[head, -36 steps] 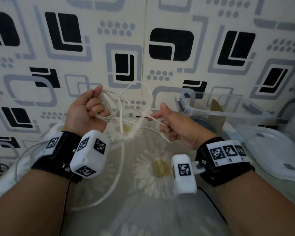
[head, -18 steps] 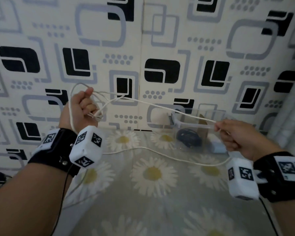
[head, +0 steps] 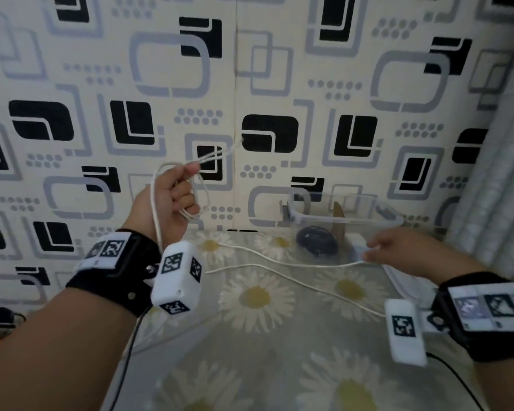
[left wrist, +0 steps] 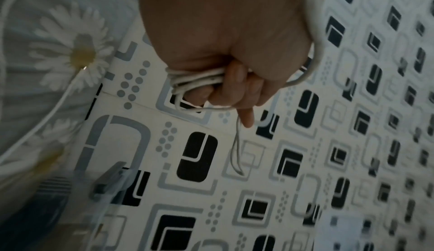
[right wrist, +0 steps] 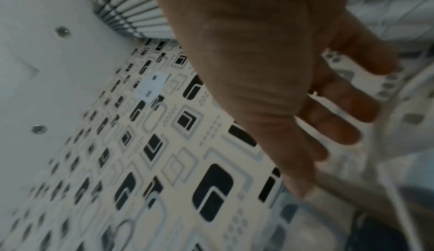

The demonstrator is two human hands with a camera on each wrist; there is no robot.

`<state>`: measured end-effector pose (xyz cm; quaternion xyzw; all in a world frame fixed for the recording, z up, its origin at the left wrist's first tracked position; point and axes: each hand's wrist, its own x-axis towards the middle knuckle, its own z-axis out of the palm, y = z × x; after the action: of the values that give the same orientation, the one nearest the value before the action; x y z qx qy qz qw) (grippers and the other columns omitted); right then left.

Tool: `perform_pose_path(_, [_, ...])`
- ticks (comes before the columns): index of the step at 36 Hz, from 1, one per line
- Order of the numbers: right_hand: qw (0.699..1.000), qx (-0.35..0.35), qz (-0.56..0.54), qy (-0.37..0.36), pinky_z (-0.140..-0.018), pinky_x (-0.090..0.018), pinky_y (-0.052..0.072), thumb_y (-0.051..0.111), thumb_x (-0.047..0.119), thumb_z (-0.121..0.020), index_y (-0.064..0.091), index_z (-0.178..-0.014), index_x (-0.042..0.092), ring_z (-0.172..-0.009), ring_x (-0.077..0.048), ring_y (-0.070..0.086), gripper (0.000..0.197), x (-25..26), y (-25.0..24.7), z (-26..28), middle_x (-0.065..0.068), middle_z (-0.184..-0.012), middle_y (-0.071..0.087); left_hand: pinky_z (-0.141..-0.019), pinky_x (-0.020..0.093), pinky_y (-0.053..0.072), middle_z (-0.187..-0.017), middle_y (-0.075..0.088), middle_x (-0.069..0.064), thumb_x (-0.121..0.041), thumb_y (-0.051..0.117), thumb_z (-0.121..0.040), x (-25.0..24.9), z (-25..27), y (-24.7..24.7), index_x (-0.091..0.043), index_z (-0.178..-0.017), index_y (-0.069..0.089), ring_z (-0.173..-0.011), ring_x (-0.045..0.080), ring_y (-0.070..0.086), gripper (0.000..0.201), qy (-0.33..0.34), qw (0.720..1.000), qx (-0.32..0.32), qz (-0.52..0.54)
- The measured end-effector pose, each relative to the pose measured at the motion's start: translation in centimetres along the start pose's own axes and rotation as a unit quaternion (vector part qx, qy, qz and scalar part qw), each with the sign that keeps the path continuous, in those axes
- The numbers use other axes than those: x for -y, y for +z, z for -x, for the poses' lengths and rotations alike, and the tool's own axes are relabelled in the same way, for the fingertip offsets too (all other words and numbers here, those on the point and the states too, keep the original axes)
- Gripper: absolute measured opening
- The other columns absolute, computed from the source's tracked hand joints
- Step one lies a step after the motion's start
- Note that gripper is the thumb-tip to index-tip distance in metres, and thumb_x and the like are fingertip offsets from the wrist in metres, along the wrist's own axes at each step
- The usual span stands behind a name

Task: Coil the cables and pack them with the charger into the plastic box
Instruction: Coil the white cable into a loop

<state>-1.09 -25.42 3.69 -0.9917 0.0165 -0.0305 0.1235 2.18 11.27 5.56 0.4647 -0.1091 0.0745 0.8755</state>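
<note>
Dim, flat indoor light covers all three views, with soft shadows and no glare. The head view bows toward its edges, and the right hand smears with motion blur. Both wrist views look grainy and bluish, their lower corners blurred.

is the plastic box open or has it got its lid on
Open. The clear plastic box shows a bare top rim with no lid on it; a dark coiled item already lies inside.

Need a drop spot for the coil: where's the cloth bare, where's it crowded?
Bare: the daisy tablecloth near the person, between the forearms, below the white cable. Crowded: mid-cloth, crossed by two cable runs; far right, where the right hand reaches by the clear plastic box and its lid. The left hand grips the coil aloft.
</note>
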Motion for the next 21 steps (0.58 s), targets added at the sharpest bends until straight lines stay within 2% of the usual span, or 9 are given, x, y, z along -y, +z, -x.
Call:
perform_pose_path(2, [0.993, -0.054, -0.092, -0.043, -0.085, -0.033, 0.047, 0.063, 0.048, -0.086, 0.069, -0.094, 0.026, -0.095, -0.012, 0.061, 0.023, 2.1, -0.3, 0.4, 0.007, -0.105, 0.068, -0.038, 0.015, 0.028, -0.039, 0.027, -0.011, -0.024, 0.037, -0.103, 0.6, 0.3, 0.8, -0.013, -0.088, 0.061, -0.032, 0.002, 0.022, 0.031, 0.012, 0.998, 0.012, -0.066])
perform_pose_path(4, [0.972, -0.043, -0.202, -0.114, -0.084, -0.032, 0.050, 0.062, 0.043, -0.089, 0.072, -0.088, 0.027, -0.088, -0.011, 0.065, 0.019, 4.8, -0.5, 1.3, 0.008, -0.091, 0.071, -0.039, 0.017, 0.027, -0.042, 0.027, -0.011, -0.023, 0.038, -0.103, 1.0, 0.6, 1.6, -0.010, -0.088, 0.062, -0.035, 0.004, 0.022, 0.031, 0.028, 0.992, 0.019, -0.119])
perform_pose_path(6, [0.946, 0.025, -0.268, -0.182, -0.088, -0.030, 0.052, 0.063, 0.039, -0.090, 0.075, -0.090, 0.023, -0.088, -0.011, 0.068, 0.021, 7.7, -0.5, 2.4, 0.007, -0.088, 0.074, -0.042, 0.018, 0.025, -0.046, 0.027, -0.009, -0.023, 0.039, -0.103, 1.4, 0.9, 2.4, -0.009, -0.088, 0.064, -0.037, 0.005, 0.022, 0.032, 0.035, 0.988, 0.033, -0.144])
perform_pose_path(8, [0.923, 0.107, -0.283, -0.239, -0.094, -0.028, 0.049, 0.060, 0.039, -0.091, 0.075, -0.095, 0.022, -0.093, -0.004, 0.068, 0.022, 10.1, -0.2, 3.2, 0.011, -0.094, 0.074, -0.045, 0.019, 0.023, -0.048, 0.027, -0.008, -0.023, 0.039, -0.103, 1.6, 1.2, 3.1, -0.010, -0.088, 0.064, -0.039, 0.006, 0.021, 0.032, 0.034, 0.986, 0.047, -0.154])
perform_pose_path(10, [0.903, 0.152, -0.287, -0.281, -0.093, -0.022, 0.046, 0.059, 0.036, -0.093, 0.074, -0.101, 0.024, -0.094, -0.001, 0.067, 0.021, 12.1, 0.5, 3.3, 0.009, -0.095, 0.075, -0.049, 0.021, 0.021, -0.049, 0.027, -0.008, -0.024, 0.040, -0.103, 1.8, 1.4, 3.8, -0.010, -0.088, 0.064, -0.040, 0.006, 0.021, 0.032, 0.036, 0.984, 0.057, -0.167])
perform_pose_path(13, [0.890, 0.148, -0.307, -0.302, -0.084, -0.018, 0.045, 0.058, 0.037, -0.093, 0.074, -0.099, 0.023, -0.088, -0.003, 0.068, 0.022, 14.3, 1.1, 3.0, 0.005, -0.091, 0.075, -0.051, 0.024, 0.018, -0.049, 0.028, -0.008, -0.024, 0.040, -0.103, 1.9, 1.7, 4.5, -0.009, -0.088, 0.063, -0.041, 0.006, 0.020, 0.031, 0.044, 0.979, 0.054, -0.194])
perform_pose_path(15, [0.879, 0.135, -0.343, -0.304, -0.079, -0.019, 0.045, 0.056, 0.038, -0.094, 0.074, -0.097, 0.017, -0.081, -0.006, 0.067, 0.028, 15.2, 1.1, 2.6, 0.004, -0.085, 0.074, -0.048, 0.023, 0.021, -0.049, 0.029, -0.007, -0.023, 0.042, -0.102, 1.9, 1.9, 4.8, -0.009, -0.089, 0.063, -0.042, 0.008, 0.022, 0.029, 0.053, 0.971, 0.047, -0.228])
perform_pose_path(17, [0.864, 0.121, -0.384, -0.304, -0.076, -0.021, 0.047, 0.056, 0.038, -0.094, 0.074, -0.095, 0.012, -0.075, -0.008, 0.064, 0.032, 15.9, 0.9, 2.1, 0.001, -0.079, 0.071, -0.044, 0.021, 0.028, -0.049, 0.033, -0.006, -0.022, 0.044, -0.100, 1.9, 2.1, 4.9, -0.008, -0.091, 0.064, -0.043, 0.008, 0.029, 0.026, 0.067, 0.957, 0.038, -0.279])
perform_pose_path(21, [0.844, 0.076, -0.436, -0.303, -0.060, -0.012, 0.043, 0.062, 0.037, -0.090, 0.074, -0.091, 0.001, -0.061, -0.009, 0.054, 0.038, 17.1, 0.4, 1.7, -0.002, -0.068, 0.063, -0.046, 0.018, 0.041, -0.063, 0.050, -0.001, -0.009, 0.043, -0.100, 2.0, 1.9, 4.4, -0.015, -0.081, 0.058, -0.046, 0.005, 0.048, 0.025, 0.095, 0.927, 0.064, -0.357])
